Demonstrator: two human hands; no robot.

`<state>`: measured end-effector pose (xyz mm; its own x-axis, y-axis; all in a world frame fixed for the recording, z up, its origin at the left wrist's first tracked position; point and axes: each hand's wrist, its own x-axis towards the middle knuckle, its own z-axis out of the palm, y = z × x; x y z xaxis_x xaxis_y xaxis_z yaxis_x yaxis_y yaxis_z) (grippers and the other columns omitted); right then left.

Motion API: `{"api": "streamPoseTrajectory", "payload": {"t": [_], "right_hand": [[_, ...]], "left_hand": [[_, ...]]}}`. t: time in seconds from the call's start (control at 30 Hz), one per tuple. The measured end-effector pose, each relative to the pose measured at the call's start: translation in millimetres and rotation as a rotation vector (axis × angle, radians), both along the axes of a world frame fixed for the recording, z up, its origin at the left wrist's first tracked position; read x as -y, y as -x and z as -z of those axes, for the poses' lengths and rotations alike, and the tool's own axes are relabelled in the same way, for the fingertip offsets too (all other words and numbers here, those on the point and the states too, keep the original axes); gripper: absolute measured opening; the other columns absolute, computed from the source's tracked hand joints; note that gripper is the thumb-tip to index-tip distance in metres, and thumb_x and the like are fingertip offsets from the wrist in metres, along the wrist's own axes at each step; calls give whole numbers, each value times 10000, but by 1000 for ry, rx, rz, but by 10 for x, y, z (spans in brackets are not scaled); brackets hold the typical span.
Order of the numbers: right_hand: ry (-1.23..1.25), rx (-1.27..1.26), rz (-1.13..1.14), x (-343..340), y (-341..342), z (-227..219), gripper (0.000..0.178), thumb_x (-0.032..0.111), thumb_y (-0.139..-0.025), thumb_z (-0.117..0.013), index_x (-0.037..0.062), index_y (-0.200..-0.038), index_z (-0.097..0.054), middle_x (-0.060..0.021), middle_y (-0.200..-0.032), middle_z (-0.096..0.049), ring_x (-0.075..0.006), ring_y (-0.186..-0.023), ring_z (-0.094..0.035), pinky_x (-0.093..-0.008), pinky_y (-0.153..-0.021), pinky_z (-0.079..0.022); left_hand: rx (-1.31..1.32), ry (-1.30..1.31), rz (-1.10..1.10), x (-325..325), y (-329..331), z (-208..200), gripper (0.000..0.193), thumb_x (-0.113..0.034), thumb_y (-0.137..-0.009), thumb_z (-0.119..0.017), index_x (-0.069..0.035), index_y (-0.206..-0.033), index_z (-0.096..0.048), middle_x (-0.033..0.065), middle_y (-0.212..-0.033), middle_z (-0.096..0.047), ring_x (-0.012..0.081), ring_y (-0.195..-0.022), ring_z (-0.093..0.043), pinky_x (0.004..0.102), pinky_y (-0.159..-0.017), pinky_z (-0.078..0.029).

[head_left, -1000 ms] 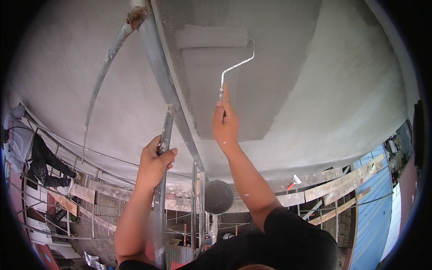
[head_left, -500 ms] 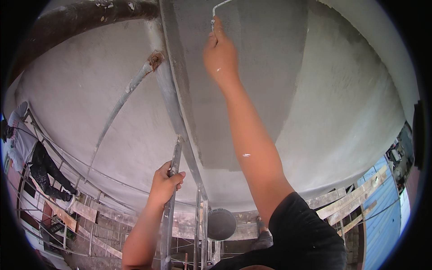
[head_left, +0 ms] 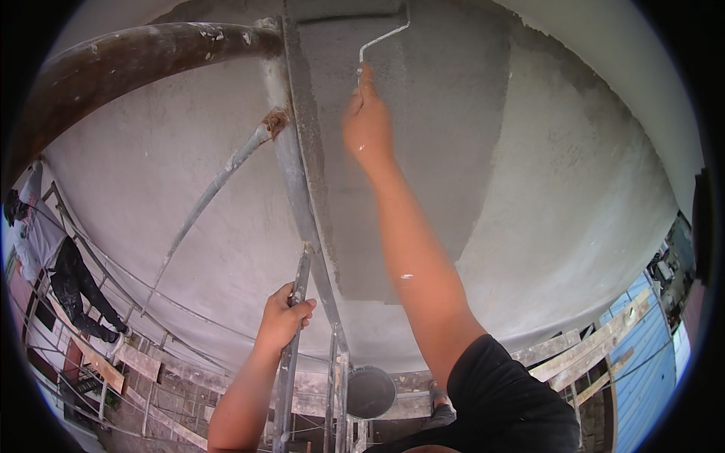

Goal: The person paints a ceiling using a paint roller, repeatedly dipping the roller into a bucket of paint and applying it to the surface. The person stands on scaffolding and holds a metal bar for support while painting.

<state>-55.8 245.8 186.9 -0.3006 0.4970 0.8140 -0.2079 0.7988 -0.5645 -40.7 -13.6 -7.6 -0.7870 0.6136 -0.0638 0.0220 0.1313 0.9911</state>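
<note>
High on the wall, my right hand [head_left: 368,124] is closed round the handle of a paint roller [head_left: 385,38]. Its bent wire frame runs up to a dark grey roller sleeve [head_left: 347,18] near the picture's top, lying against the wall. A dark grey coated band [head_left: 438,151] covers the wall [head_left: 574,196] around my arm; paler wall shows on both sides. Lower left, my left hand [head_left: 284,318] grips a grey scaffold tube [head_left: 300,281], fingers wrapped round it. White specks mark my right arm.
A bucket [head_left: 370,392] of grey material stands below on planks [head_left: 411,406]. Scaffold poles [head_left: 294,174] and a thick brown curved pipe [head_left: 143,64] cross the left side. Another person [head_left: 57,249] stands on scaffolding far left. Wooden boards [head_left: 596,340] and a blue corrugated sheet [head_left: 642,355] lie lower right.
The view has tilted upward, bringing the roller sleeve into sight. My right hand with the paint roller sits lower in the picture; my left hand keeps its hold on the scaffold tube.
</note>
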Motion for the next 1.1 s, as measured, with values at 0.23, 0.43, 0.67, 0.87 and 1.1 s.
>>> {"api": "streamPoseTrajectory", "payload": {"t": [0.23,0.43,0.67,0.87,1.1], "right_hand": [[-31,30,-32,22,-77,394,547,115,-1056,-406,45,-1594,-337,-249,-970,-692,-356,-890,-703,-373,-874,-542],[24,-30,-106,194,-256,492,538,87,-1045,-419,43,-1580,-382,-127,-754,-575,-171,-661,-564,-284,-674,-473],[-11,-179,43,32,-240,116,524,98,-1046,-429,50,-1568,-409,-109,-724,-539,-155,-652,-542,-294,-647,-459],[-13,-49,144,0,-182,-79,544,88,-1034,-427,36,-1573,-376,-215,-895,-702,-334,-806,-704,-395,-751,-538],[10,53,178,105,-206,37,547,89,-1029,-445,-8,-1560,-359,-268,-905,-705,-394,-815,-711,-439,-754,-543]], "left_hand": [[-3,9,5,-11,13,-3,231,-102,-861,-720,26,-1034,-635,44,-717,-621,107,-596,-573,263,-547,-456],[-12,-23,14,-11,44,46,223,-134,-851,-739,-1,-977,-613,50,-718,-615,112,-602,-568,271,-545,-462],[-28,-20,24,0,63,47,206,-130,-856,-738,-3,-954,-608,53,-719,-616,111,-602,-568,272,-542,-459],[7,-44,8,9,14,16,198,-120,-858,-737,-4,-951,-607,50,-716,-610,111,-599,-565,271,-540,-455],[10,-49,19,-3,56,62,199,-115,-855,-740,-8,-965,-614,50,-730,-610,113,-606,-565,271,-545,-455]]}}
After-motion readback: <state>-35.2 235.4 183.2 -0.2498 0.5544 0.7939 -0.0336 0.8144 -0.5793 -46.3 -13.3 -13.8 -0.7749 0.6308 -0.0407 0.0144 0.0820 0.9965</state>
